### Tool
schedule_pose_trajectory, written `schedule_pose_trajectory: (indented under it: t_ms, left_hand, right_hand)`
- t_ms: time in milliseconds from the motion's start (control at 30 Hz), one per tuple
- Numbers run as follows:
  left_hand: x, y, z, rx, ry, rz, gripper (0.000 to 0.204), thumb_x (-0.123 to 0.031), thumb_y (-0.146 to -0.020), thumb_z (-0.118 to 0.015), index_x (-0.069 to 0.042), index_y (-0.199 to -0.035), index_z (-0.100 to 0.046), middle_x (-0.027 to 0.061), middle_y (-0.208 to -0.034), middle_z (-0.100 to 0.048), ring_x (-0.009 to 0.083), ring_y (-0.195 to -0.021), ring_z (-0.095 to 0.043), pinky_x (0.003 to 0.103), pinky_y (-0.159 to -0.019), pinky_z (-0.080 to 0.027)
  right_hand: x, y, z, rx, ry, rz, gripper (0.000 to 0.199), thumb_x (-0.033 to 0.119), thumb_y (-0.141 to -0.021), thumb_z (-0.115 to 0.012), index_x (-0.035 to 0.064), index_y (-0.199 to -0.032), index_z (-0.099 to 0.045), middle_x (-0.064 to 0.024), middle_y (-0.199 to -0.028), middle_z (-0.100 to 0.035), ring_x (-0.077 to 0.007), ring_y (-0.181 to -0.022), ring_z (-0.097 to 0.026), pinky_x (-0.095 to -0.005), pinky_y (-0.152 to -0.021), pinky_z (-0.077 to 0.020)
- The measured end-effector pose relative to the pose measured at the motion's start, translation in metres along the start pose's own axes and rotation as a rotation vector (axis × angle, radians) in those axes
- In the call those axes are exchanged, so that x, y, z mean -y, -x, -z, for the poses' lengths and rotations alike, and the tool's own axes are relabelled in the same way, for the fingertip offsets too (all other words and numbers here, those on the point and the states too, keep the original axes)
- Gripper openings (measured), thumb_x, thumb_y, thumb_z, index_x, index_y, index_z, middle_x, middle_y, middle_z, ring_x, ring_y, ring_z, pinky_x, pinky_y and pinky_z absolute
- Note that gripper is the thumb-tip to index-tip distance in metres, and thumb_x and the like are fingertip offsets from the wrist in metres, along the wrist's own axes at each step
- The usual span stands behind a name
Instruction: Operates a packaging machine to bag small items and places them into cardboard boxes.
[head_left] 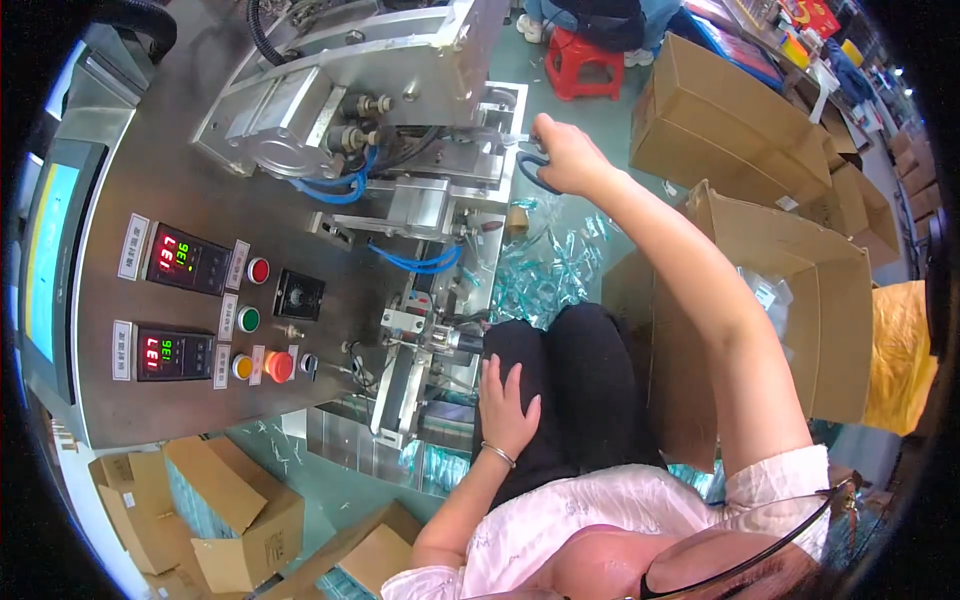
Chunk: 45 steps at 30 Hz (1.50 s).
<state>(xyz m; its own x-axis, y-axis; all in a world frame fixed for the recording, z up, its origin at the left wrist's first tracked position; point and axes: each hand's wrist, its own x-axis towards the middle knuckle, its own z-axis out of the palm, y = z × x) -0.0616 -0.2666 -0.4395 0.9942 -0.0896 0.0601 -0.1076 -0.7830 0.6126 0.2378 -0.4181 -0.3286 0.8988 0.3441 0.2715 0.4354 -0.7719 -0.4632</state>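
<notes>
My right hand (575,158) reaches out to the far end of the machine, its fingers closed round scissors with a dark blue loop handle (536,173). Beside those fingers, at the machine's outlet, is a bit of clear film (512,139); whether the fingers also touch it I cannot tell. My left hand (508,408) lies on my thigh in black trousers, fingers apart and nothing in them. Close to its fingertips are the metal fittings (440,338) of the packaging machine (340,240).
An open cardboard box (830,330) with clear bags stands at my right, another carton (730,120) behind it. Teal-edged plastic strips (560,260) litter the floor. A control panel (190,310) is on the left. Someone is near a red stool (583,65).
</notes>
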Motion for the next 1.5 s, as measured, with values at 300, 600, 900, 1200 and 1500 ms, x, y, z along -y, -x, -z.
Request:
schedule_pose_trajectory:
  t_ms: [300,600,900,1200,1500]
  left_hand:
    - [0.002,-0.001,0.000,-0.003,-0.005,0.016,0.054,-0.017,-0.067,-0.062,-0.003,-0.115,-0.040,0.0240,-0.127,-0.025,0.0411,-0.118,-0.024,0.045,-0.097,-0.023]
    - [0.002,-0.001,0.000,0.000,0.002,0.011,0.054,-0.018,-0.068,-0.061,-0.003,-0.115,-0.040,0.0238,-0.128,-0.025,0.0408,-0.119,-0.024,0.045,-0.097,-0.022]
    - [0.004,-0.001,0.001,-0.005,0.002,0.009,0.054,-0.018,-0.068,-0.062,-0.003,-0.114,-0.040,0.0233,-0.128,-0.025,0.0401,-0.119,-0.024,0.044,-0.097,-0.023]
    - [0.003,-0.001,0.000,-0.004,-0.001,0.000,0.054,-0.018,-0.067,-0.062,-0.003,-0.115,-0.040,0.0234,-0.128,-0.025,0.0405,-0.118,-0.025,0.045,-0.096,-0.024]
    - [0.002,-0.001,0.000,-0.003,-0.004,-0.009,0.055,-0.018,-0.067,-0.062,-0.004,-0.115,-0.040,0.0229,-0.128,-0.025,0.0401,-0.118,-0.025,0.044,-0.096,-0.024]
  right_hand:
    - [0.010,-0.027,0.002,0.123,0.072,0.011,0.026,0.003,-0.060,-0.055,-0.0006,-0.084,-0.044,-0.0212,-0.081,-0.055,-0.0369,-0.084,-0.052,-0.0408,-0.071,-0.0425]
    - [0.000,-0.045,-0.017,0.069,0.024,0.076,0.031,0.007,-0.059,-0.060,-0.0012,-0.086,-0.048,-0.0189,-0.073,-0.056,-0.0336,-0.071,-0.056,-0.0374,-0.062,-0.0436]
    - [0.000,-0.053,-0.010,0.120,0.007,0.199,0.029,0.009,-0.060,-0.063,-0.0004,-0.084,-0.049,-0.0177,-0.073,-0.057,-0.0329,-0.070,-0.056,-0.0361,-0.062,-0.0435]
    - [0.006,-0.058,-0.022,0.080,0.040,0.141,0.028,0.011,-0.062,-0.062,-0.0001,-0.084,-0.049,-0.0180,-0.074,-0.057,-0.0339,-0.074,-0.055,-0.0379,-0.064,-0.0435]
    - [0.008,-0.041,-0.008,0.143,0.042,0.162,0.029,0.013,-0.061,-0.062,0.0038,-0.086,-0.052,-0.0174,-0.079,-0.058,-0.0330,-0.078,-0.056,-0.0392,-0.068,-0.0452]
